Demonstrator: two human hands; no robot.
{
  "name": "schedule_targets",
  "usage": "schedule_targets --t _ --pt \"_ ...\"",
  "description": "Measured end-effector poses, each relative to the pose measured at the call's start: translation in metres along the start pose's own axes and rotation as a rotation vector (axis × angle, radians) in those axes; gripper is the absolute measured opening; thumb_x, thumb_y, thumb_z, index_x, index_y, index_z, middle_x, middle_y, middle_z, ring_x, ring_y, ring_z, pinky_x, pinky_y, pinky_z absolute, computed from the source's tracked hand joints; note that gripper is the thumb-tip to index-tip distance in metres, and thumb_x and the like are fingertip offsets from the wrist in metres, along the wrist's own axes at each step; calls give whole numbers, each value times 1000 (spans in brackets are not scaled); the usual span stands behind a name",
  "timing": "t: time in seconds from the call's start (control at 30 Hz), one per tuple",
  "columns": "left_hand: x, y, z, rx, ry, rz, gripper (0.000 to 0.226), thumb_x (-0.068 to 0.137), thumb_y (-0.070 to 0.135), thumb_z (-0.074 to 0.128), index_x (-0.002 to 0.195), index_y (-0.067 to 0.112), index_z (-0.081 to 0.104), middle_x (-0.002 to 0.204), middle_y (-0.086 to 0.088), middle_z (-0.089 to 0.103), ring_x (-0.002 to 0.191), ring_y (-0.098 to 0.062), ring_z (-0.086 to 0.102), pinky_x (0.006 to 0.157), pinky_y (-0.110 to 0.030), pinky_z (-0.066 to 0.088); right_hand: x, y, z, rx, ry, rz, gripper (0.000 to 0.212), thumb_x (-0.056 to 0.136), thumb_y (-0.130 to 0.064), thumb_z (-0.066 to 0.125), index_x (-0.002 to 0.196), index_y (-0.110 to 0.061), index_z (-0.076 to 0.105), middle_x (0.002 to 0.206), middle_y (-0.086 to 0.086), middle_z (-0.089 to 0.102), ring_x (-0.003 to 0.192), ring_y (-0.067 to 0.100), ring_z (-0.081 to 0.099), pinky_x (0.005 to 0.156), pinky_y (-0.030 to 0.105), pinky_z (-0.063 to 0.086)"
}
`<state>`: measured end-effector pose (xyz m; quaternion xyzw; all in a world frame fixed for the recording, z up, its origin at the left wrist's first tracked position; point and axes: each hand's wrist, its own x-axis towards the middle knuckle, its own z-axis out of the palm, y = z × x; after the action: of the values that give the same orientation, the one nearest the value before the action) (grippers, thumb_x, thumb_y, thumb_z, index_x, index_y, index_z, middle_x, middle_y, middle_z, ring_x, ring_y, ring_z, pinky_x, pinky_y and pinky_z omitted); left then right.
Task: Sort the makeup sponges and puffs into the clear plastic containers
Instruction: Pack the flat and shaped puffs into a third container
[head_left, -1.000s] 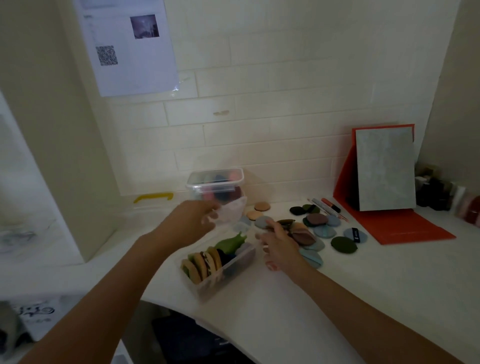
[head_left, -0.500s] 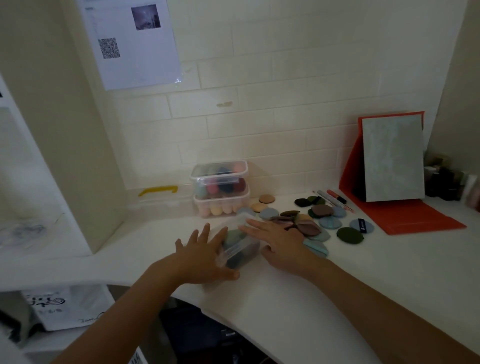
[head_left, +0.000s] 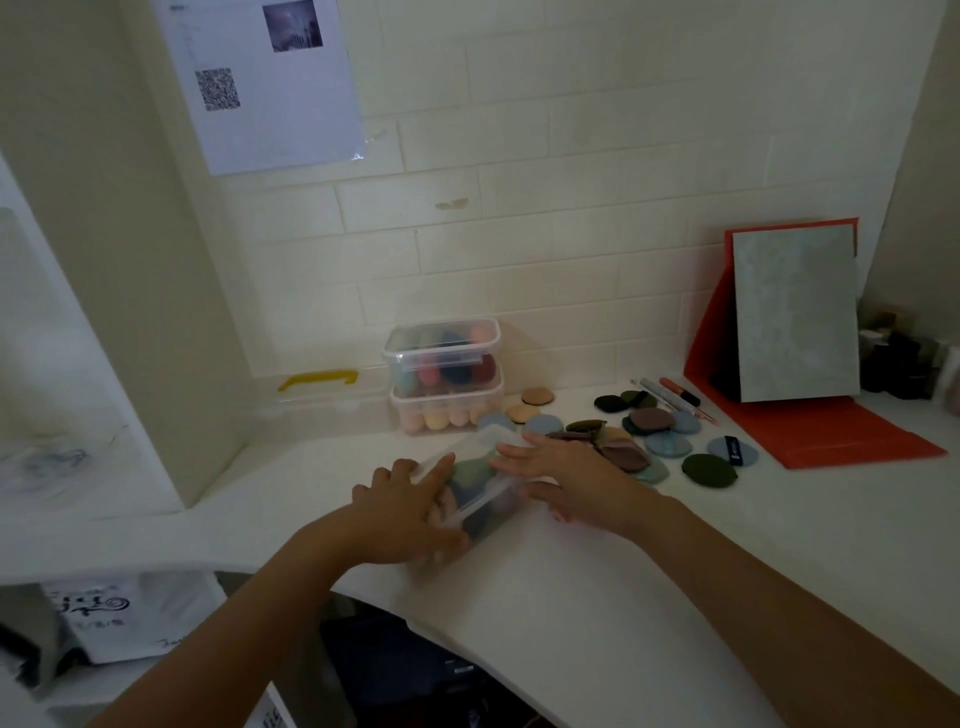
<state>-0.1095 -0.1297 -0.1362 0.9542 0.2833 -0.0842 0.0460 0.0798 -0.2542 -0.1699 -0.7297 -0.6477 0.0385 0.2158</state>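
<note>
A single wide-angle camera sits on the person's head and looks forward and down across a white counter (head_left: 545, 587) toward a tiled wall (head_left: 571, 234). It views from above and behind the forearms, which enter at the bottom edge and run up to the left hand (head_left: 410, 512) and right hand (head_left: 571, 478) near the middle of the frame, close to the lens. The wall fills the upper half. A printed sheet (head_left: 270, 88) on it reaches the top edge, and a red stand (head_left: 810, 431) sits far right. Below the counter's curved front edge, the camera looks down into a dim space at lower left.
</note>
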Motion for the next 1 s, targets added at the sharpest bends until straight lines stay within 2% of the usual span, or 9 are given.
schedule_targets --t 0.17,0.3,0.43,0.6,0.67,0.73,0.8,0.93,1.0 --pt "0 0 1 -2 44 41 85 86 56 50 146 39 -7 152 -7 10 134 -30 21 110 -42 22 7 2 0 -116 11 -3 51 92 -14 58 140 -23 42 147 -9 37 142 14 25 116 26 20" --pt "2 -1 1 4 42 66 83 87 55 48 146 39 -8 152 -6 9 134 -31 20 110 -42 21 10 1 -2 149 102 76 41 82 -12 70 122 -15 62 132 5 57 128 18 47 110 31 35" --pt "4 -3 1 4 47 73 82 87 54 49 146 40 -7 151 -6 11 132 -31 22 110 -41 22 13 1 -4 122 164 137 38 72 -23 79 109 -19 71 119 1 67 115 15 56 102 24 39" --pt "8 -5 -3 -35 62 57 82 85 52 54 146 40 -1 149 -5 18 129 -28 27 108 -40 25 10 -2 0 177 172 137 31 79 -13 73 109 -7 70 122 4 65 116 10 56 90 -4 30" --pt "8 -5 -3 -46 88 40 82 85 53 54 146 40 2 148 -6 21 129 -28 28 107 -40 27 8 -5 4 275 237 193 34 77 -15 75 110 -11 70 120 0 66 111 11 60 94 5 39" --pt "8 -5 -1 -38 108 15 82 83 59 53 146 41 3 149 -6 21 130 -29 28 107 -40 27 6 -7 10 332 298 253 38 76 -20 77 113 -19 69 122 -2 64 112 17 61 98 31 48" --pt "8 -4 1 -31 112 -21 84 81 64 52 145 43 3 148 -8 22 130 -30 28 106 -41 28 1 -12 13 317 316 274 41 79 -25 74 119 -23 66 134 0 56 125 14 51 105 31 41" --pt "7 -2 2 -72 100 -98 92 74 66 58 144 45 3 140 -12 30 125 -31 32 103 -44 32 -1 -21 17 53 272 194 44 95 -25 54 138 -18 46 147 -1 41 136 10 35 100 6 15" --pt "4 -4 0 -159 67 -92 98 71 63 65 145 42 4 142 -12 28 127 -31 29 105 -44 32 1 -24 22 18 257 198 45 99 -20 46 143 -14 37 151 1 34 140 11 29 105 9 11"
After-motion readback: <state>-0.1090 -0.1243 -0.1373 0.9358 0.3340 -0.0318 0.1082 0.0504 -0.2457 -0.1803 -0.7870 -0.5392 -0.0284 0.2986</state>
